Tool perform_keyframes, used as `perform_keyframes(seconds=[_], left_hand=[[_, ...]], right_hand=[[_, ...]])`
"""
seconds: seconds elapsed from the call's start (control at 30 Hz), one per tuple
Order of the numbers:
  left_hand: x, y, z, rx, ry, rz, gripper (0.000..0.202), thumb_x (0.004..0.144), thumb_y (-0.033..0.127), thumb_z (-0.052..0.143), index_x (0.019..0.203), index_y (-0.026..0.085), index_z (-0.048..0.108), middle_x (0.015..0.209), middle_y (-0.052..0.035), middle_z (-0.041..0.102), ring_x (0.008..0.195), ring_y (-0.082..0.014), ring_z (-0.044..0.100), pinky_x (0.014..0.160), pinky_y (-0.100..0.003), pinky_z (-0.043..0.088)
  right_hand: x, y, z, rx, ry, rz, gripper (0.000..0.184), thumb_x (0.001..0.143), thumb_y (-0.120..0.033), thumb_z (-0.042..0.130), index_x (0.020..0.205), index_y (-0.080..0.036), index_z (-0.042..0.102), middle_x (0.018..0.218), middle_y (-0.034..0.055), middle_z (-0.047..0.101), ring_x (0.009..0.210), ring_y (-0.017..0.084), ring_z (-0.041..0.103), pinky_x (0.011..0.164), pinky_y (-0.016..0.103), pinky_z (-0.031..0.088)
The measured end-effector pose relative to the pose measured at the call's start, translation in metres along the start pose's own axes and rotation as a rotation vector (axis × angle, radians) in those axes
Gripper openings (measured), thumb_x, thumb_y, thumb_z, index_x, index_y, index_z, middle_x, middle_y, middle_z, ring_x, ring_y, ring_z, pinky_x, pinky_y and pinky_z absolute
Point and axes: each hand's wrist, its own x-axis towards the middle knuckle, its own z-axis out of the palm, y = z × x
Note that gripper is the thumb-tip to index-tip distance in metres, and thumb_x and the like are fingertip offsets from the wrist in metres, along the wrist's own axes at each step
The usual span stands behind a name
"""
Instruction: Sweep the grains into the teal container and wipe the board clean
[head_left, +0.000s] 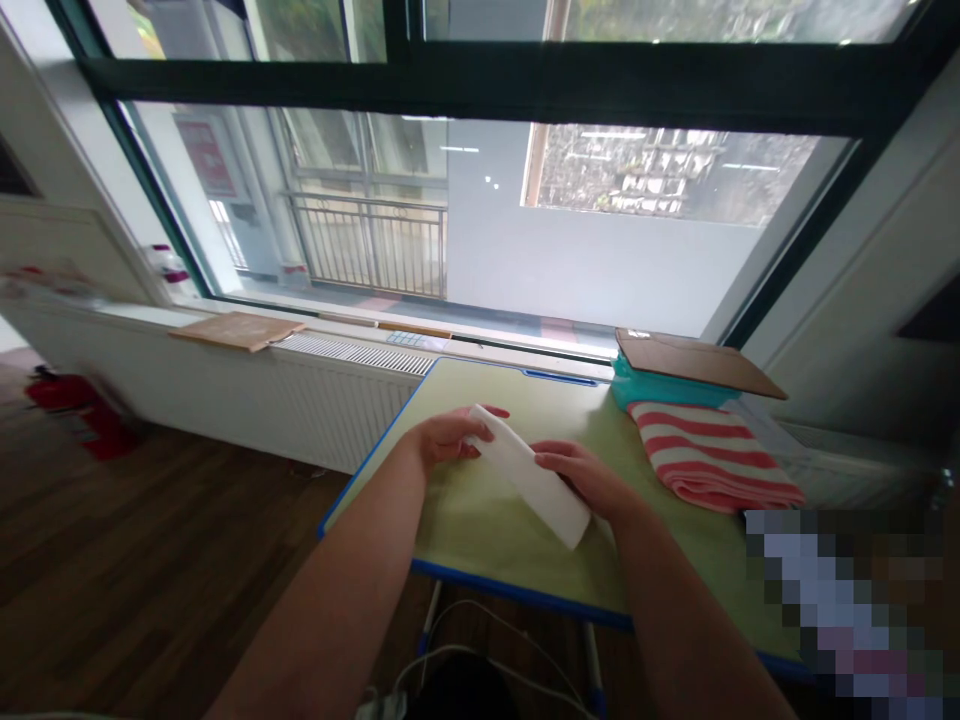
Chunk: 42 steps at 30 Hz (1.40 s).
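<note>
A long white strip point(529, 480), which looks like folded paper, is held at a slant above the pale green desk point(480, 530). My left hand point(454, 435) grips its upper left end, thumb on top and fingers beneath. Farther down its right edge, my right hand point(581, 472) is closed on it, with the thumb and fingertips near the edge. The strip's lower end points toward me and is free. Parts of both hands' fingers are hidden behind the strip.
To the right lie a red-and-white striped folded cloth point(712, 455) and a teal container point(667, 385) with a brown board point(697, 360) on top. Behind the desk are a radiator point(337, 405) and a window. A fire extinguisher point(82, 410) stands at far left. White cables point(517, 660) hang below.
</note>
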Motion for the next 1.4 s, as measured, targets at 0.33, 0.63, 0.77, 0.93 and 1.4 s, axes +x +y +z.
perform_keyframes(seconds=[0.33,0.63,0.77,0.93,1.4], left_hand=[[0.026,-0.005,0.010,-0.342,0.239,0.017,0.041,0.073,0.047,0.063,0.089,0.010,0.057,0.079,-0.0125,0.065,0.068,-0.0158,0.064,0.062,-0.024,0.053],[0.026,-0.019,0.029,-0.038,0.130,0.141,0.038,0.059,0.033,0.079,0.087,0.010,0.066,0.082,-0.0114,0.069,0.067,-0.0180,0.065,0.062,-0.029,0.052],[0.024,-0.019,0.036,-0.004,0.144,0.147,0.038,0.060,0.038,0.078,0.083,0.010,0.067,0.076,-0.0096,0.069,0.061,-0.0168,0.063,0.058,-0.029,0.049],[0.027,-0.024,0.040,-0.029,0.097,0.144,0.038,0.063,0.039,0.075,0.086,0.009,0.068,0.071,-0.0085,0.068,0.058,-0.0143,0.060,0.056,-0.026,0.047],[0.027,-0.026,0.040,0.071,0.057,0.106,0.044,0.063,0.039,0.075,0.097,0.012,0.066,0.078,-0.0080,0.068,0.057,-0.0130,0.058,0.050,-0.022,0.042]], right_hand=[[0.016,0.013,0.004,0.295,0.086,-0.027,0.032,0.064,-0.030,0.072,0.093,-0.016,0.065,0.088,0.0045,0.067,0.074,0.015,0.060,0.069,0.027,0.047],[0.020,0.014,0.008,0.274,0.209,-0.025,0.029,0.069,-0.043,0.068,0.083,-0.018,0.063,0.076,0.0023,0.064,0.065,0.014,0.059,0.054,0.025,0.047],[0.025,0.017,0.007,0.237,0.326,-0.056,0.031,0.069,-0.045,0.067,0.083,-0.017,0.062,0.069,0.0006,0.060,0.060,0.012,0.055,0.044,0.022,0.043],[0.028,0.021,0.001,0.359,0.271,-0.072,0.032,0.063,-0.034,0.071,0.088,-0.018,0.060,0.070,-0.0010,0.059,0.055,0.010,0.052,0.040,0.020,0.039],[0.029,0.023,0.001,0.269,0.279,-0.077,0.034,0.065,-0.037,0.068,0.092,-0.018,0.058,0.058,-0.0052,0.053,0.040,0.005,0.041,0.034,0.018,0.029]])
